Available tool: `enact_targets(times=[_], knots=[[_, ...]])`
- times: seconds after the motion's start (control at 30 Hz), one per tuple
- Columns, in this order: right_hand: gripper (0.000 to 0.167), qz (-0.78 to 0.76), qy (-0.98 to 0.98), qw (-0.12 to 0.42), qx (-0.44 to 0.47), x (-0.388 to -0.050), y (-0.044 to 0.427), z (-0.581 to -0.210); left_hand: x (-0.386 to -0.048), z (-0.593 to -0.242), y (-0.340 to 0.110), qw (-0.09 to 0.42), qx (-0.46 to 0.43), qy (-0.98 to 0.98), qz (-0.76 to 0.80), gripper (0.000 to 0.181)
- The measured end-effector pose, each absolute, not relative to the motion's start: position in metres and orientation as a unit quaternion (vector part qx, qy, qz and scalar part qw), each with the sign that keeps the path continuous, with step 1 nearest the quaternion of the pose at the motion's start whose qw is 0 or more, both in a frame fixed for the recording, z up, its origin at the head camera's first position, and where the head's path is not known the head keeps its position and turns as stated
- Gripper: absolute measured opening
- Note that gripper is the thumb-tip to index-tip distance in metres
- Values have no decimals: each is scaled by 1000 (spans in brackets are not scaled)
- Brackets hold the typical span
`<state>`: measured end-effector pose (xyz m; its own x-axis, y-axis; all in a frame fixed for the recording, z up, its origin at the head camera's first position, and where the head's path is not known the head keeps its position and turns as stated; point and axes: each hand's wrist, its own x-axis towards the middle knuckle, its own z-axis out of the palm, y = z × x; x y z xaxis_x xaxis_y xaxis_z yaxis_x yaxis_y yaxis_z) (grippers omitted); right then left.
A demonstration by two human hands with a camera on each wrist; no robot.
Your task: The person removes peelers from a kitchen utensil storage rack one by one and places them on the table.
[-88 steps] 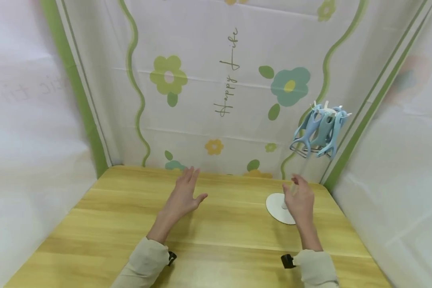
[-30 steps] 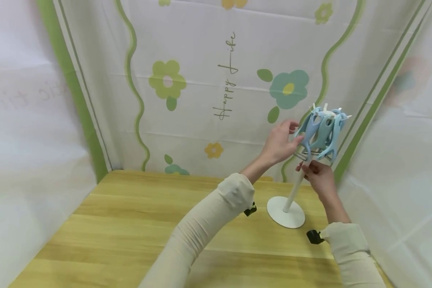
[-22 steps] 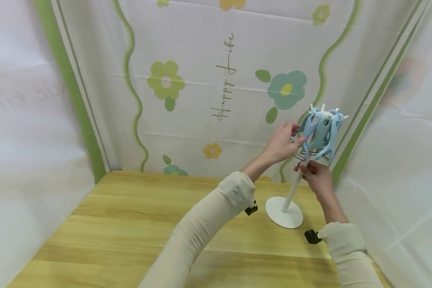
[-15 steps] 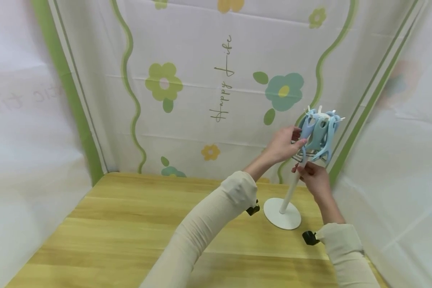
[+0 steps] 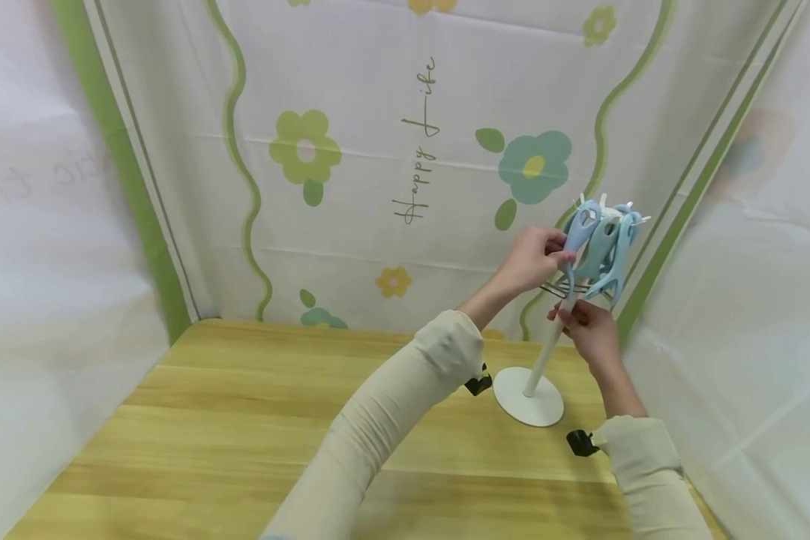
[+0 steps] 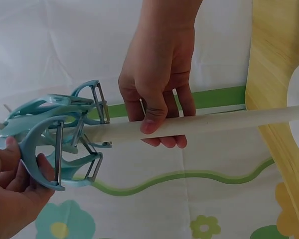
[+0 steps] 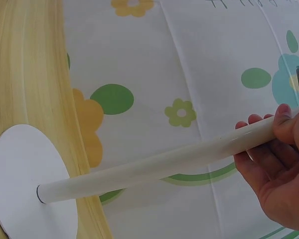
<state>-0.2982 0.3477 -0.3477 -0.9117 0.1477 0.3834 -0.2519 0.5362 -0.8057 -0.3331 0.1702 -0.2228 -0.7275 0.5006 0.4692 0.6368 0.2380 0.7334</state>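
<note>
One blue peeler [image 5: 577, 237], among other peelers [image 5: 598, 251] atop the white stand [image 5: 537, 378], is now pinched between thumb and fingers of the left hand [image 5: 532, 259]; earlier that hand hovered over the tabletop [image 5: 243, 420]; the right hand [image 5: 592, 331], lower before, now grips the pole [image 6: 224, 120] just beneath the peelers.

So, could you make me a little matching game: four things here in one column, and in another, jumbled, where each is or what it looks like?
Things:
1. Periwinkle-blue peeler
2. White pole
3. Round white base
4. Tabletop

Places and looks:
A. Resting flat on the tabletop
B. In the grip of the right hand
C. Yellowish, with wood grain
D. In the grip of the left hand

Right pairs: 1-D, 2-B, 3-A, 4-C
</note>
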Motion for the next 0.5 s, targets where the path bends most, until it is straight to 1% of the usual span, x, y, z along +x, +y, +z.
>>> enact_targets(times=[0.27, 0.5], knots=[[35, 486, -851, 200, 22, -300, 348, -350, -331, -219, 165, 82, -349, -778, -516, 18], [34, 485, -848, 210, 36, -301, 350, -349, -326, -217, 156, 84, -343, -773, -526, 18]])
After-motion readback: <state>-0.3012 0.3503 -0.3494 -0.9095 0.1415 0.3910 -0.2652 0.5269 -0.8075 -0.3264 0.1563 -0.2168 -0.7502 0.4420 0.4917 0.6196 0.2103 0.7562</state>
